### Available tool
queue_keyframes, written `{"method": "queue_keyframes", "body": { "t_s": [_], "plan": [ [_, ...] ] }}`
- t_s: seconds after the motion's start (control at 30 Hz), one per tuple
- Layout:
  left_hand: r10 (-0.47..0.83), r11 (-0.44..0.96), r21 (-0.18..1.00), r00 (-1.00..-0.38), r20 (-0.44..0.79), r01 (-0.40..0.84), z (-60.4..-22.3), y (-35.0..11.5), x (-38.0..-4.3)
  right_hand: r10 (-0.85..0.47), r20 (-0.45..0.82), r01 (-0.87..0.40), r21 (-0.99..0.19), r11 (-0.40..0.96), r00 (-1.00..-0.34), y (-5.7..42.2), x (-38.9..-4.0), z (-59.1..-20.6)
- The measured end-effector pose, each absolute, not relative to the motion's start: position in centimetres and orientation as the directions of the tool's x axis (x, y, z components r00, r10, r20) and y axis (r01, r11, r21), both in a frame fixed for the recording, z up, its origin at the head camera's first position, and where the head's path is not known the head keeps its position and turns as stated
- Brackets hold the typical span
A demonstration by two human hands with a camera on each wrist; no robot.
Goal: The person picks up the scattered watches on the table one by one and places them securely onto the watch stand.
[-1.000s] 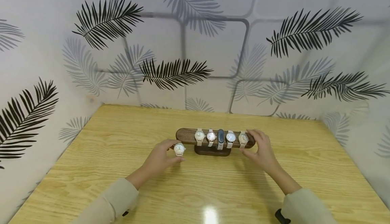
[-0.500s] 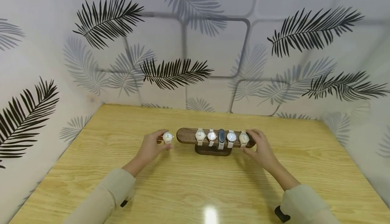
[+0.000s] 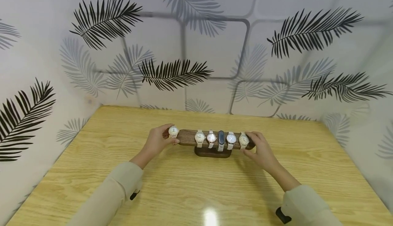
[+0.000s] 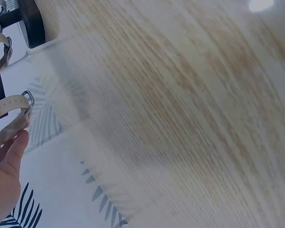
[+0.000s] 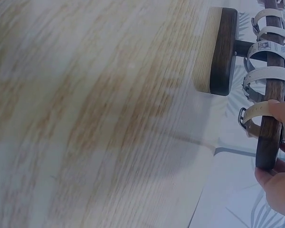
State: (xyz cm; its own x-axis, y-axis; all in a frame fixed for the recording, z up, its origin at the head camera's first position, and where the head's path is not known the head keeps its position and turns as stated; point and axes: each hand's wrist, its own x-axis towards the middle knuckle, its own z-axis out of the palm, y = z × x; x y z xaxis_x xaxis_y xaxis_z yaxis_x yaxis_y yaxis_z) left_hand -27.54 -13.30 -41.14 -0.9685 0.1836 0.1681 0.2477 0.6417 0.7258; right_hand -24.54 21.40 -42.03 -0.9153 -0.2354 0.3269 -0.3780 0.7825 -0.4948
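Observation:
A dark wooden watch stand (image 3: 188,137) has a long bar on a short base. At its left end, my left hand (image 3: 156,142) pinches a pale-strapped watch (image 3: 173,131) between thumb and fingers, dial facing up. In the left wrist view the buckled strap (image 4: 12,104) forms a loop that overlaps the tip of the bar. My right hand (image 3: 263,153) grips the bar's right end, its thumb beside the outermost watch (image 3: 244,139). Further along the bar sit more light-strapped watches (image 3: 199,137) and a dark-screened fitness band (image 3: 221,137).
The stand's base (image 3: 213,152) rests on a light wood-grain table (image 3: 184,192). Behind the table rises a wall (image 3: 208,96) with a leaf pattern. Dark straps (image 3: 282,215) show below both sleeves.
My left hand first carried the watch left and away from the stand, then back right to the bar's left end. The right hand has kept its grip on the other end.

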Motion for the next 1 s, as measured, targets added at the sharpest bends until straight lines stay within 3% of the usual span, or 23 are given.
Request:
{"method": "queue_keyframes", "body": {
  "t_s": [1.0],
  "plan": [
    [0.353,0.646,0.67,-0.921,0.164,0.367,-41.0,-12.2,-27.4,-0.254,0.357,-0.405,-0.455,0.793,-0.899,21.4,-24.5,-42.2]
  ]
}}
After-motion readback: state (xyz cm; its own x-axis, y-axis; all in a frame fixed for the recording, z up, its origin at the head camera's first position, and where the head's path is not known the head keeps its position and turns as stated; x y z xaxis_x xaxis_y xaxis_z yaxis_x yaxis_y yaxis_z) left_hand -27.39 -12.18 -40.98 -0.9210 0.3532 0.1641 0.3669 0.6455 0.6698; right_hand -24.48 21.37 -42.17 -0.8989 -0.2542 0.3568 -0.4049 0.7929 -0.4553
